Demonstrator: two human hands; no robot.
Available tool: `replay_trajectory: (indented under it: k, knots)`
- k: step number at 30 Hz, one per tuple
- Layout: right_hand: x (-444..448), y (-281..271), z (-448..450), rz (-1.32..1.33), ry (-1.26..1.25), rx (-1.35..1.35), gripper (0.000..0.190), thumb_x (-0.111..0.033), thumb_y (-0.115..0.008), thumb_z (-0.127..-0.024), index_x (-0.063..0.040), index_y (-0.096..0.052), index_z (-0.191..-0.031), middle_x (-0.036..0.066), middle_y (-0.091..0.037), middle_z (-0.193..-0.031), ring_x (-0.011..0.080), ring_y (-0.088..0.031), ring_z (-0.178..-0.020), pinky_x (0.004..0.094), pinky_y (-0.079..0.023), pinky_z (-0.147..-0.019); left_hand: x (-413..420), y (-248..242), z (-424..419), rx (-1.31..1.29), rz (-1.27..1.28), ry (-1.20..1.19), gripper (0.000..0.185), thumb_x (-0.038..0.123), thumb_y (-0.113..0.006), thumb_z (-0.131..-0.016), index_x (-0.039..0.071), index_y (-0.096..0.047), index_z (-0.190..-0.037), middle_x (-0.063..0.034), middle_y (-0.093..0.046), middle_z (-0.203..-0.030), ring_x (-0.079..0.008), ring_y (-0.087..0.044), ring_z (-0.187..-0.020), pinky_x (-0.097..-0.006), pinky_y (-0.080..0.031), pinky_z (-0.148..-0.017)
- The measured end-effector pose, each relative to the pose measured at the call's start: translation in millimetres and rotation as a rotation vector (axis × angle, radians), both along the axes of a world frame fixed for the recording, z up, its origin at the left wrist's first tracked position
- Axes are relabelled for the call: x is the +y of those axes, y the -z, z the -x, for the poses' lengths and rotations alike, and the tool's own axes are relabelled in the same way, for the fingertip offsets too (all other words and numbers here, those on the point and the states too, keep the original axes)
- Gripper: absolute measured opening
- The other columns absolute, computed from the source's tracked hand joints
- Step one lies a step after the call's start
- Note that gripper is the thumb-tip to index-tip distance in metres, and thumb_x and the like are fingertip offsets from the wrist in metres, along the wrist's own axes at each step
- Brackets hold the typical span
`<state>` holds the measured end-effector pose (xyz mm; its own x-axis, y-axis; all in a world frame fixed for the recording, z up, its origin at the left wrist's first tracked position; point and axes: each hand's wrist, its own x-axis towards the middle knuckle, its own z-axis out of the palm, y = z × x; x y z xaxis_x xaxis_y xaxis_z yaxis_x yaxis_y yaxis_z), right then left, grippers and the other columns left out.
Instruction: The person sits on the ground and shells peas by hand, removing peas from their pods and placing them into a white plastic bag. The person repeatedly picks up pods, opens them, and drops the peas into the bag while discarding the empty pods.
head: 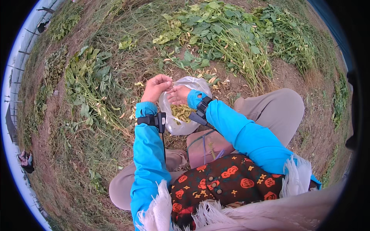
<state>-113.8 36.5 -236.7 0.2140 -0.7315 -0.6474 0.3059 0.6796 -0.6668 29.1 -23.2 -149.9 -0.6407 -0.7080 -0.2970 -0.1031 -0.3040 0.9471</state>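
Both of my hands are raised over the left and upper part of a translucent plastic bag (189,127) that stands on the ground between my legs. Green-yellow bean pods (182,112) lie inside it. My left hand (157,87) is at the bag's upper left edge, thumb and index finger together; whether something small is pinched there cannot be told. My right hand (178,94) is over the bag's opening, its fingers pointing left and loosely spread, close to the left fingertips. Whether the right hand holds anything is unclear.
Cut bean plants (245,55) lie in a heap ahead, with another bundle (89,86) to the left. Pale pods (214,79) are scattered beyond the bag. A pinkish block tied with cords (193,141) sits between my legs. Another person (26,161) is at the far left edge.
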Motion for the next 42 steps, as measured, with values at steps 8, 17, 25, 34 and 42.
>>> replay_trajectory:
  k: [8,17,25,34,42]
  knots:
    - [-1,-1,-4,0.308,-0.576,0.246,0.024,-0.011,-0.056,-0.088,-0.005,-0.064,-0.110,0.006,-0.067,-0.103,0.0187,-0.064,-0.091,0.0370,-0.053,-0.072,66,186,-27,-0.965,0.989,0.889,0.029,0.025,-0.054,-0.084,0.015,-0.065,-0.108,-0.0073,-0.059,-0.120,-0.0237,-0.058,-0.106,-0.0418,-0.046,-0.086]
    - [33,30,49,0.362,-0.261,1.142,0.025,-0.014,-0.056,-0.077,0.002,-0.066,-0.093,0.027,-0.063,-0.101,0.0430,-0.061,-0.092,0.0486,-0.049,-0.080,87,69,-29,-1.711,1.047,0.768,0.031,0.024,-0.046,-0.094,0.015,-0.062,-0.118,-0.0061,-0.061,-0.115,-0.0272,-0.060,-0.107,-0.0520,-0.036,-0.091]
    - [80,21,21,0.677,-0.872,1.132,0.020,-0.015,-0.058,-0.076,-0.003,-0.069,-0.087,0.023,-0.065,-0.096,0.0408,-0.062,-0.088,0.0485,-0.049,-0.075,110,80,-20,-1.534,1.249,0.875,0.025,0.021,-0.047,-0.090,0.014,-0.071,-0.093,-0.0064,-0.069,-0.096,-0.0281,-0.065,-0.093,-0.0571,-0.027,-0.100]
    - [54,43,37,0.512,-0.972,1.233,0.021,-0.012,-0.060,-0.074,-0.005,-0.068,-0.093,0.021,-0.065,-0.096,0.0394,-0.062,-0.090,0.0476,-0.049,-0.076,101,2,-4,-1.318,1.111,0.913,0.017,0.021,-0.061,-0.082,0.011,-0.067,-0.094,-0.0098,-0.068,-0.090,-0.0290,-0.065,-0.092,-0.0507,-0.042,-0.090]
    - [33,79,17,0.461,-1.018,1.215,0.027,-0.008,-0.062,-0.073,-0.006,-0.067,-0.099,0.019,-0.066,-0.096,0.0384,-0.062,-0.092,0.0467,-0.049,-0.078,141,-210,-22,-0.956,1.125,0.609,0.042,0.013,-0.067,-0.079,0.007,-0.054,-0.119,-0.0133,-0.060,-0.107,-0.0345,-0.060,-0.095,-0.0434,-0.048,-0.082]
